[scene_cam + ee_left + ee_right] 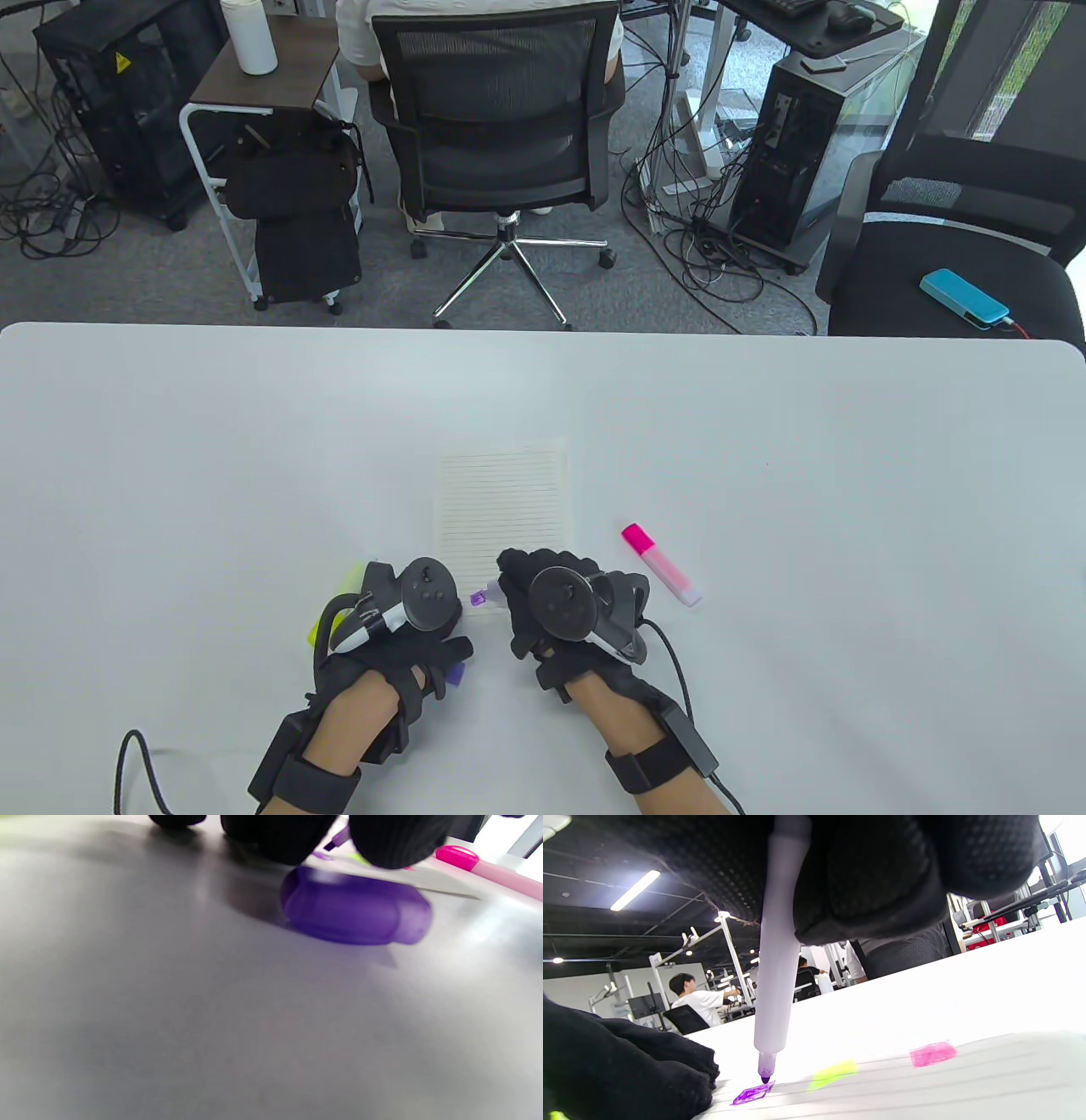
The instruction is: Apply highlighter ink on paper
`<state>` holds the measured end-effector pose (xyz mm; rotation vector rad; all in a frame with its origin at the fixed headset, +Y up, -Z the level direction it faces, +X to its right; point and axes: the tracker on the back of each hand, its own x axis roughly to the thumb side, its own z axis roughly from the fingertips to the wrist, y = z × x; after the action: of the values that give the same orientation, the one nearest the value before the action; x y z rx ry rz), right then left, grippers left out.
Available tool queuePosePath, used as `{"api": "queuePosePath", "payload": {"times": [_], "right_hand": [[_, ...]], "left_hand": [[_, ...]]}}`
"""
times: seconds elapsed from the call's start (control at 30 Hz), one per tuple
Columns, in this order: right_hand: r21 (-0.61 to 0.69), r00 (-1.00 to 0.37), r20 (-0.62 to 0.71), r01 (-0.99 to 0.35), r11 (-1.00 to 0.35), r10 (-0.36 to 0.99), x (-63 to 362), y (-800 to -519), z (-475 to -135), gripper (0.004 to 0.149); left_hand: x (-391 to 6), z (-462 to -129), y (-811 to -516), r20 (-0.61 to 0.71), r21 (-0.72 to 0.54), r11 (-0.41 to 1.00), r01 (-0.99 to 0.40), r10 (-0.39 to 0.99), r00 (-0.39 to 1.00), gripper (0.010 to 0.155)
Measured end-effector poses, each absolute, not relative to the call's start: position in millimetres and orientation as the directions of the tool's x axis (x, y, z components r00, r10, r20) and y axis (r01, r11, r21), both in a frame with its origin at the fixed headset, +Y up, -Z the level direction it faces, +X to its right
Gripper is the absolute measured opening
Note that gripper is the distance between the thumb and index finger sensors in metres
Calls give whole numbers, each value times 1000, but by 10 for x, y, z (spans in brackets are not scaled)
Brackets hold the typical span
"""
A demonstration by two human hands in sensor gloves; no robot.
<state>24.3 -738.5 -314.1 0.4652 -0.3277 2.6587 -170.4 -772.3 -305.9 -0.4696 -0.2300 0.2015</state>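
The left hand is lying nearest the camera at the bottom of the table view, resting on the white table with its fingers curled loosely; whether it is gripping anything cannot be told. Just beside its fingertips the purple cap is lying on its side on the table, apart from the glove in the left wrist view. A yellow highlighter is peeking out from under that hand's far-left side.

The right hand is gripping the purple highlighter almost upright, fingers wrapped round its pale barrel, and the tip is touching or nearly touching the lined paper at its near left corner. A purple mark is sitting right under the tip, with a yellow-green mark and a pink mark lying further along to the right in the right wrist view.

The pink highlighter is lying capped on the table just right of the paper, near the right hand
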Motion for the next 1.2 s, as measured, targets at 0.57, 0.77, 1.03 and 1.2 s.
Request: {"api": "queuePosePath", "payload": {"times": [0.57, 0.77, 1.03, 1.2], "right_hand": [[-125, -848, 368, -452, -883, 382, 257, -7350, -3132, 31], [-145, -854, 364, -447, -883, 372, 231, -7373, -3129, 32], [-157, -842, 365, -475, -866, 396, 241, -7357, -3122, 32], [-120, -844, 356, -468, -876, 402, 260, -7330, -3121, 31]], "left_hand": [[-1705, -3056, -7721, 171, -468, 872, -139, 245, 954, 66], [-1710, -3054, -7718, 171, -469, 872, -140, 245, 954, 66], [-1708, -3055, -7721, 171, -469, 872, -139, 244, 954, 66], [-1707, -3057, -7721, 171, -470, 871, -141, 246, 954, 66]]}}
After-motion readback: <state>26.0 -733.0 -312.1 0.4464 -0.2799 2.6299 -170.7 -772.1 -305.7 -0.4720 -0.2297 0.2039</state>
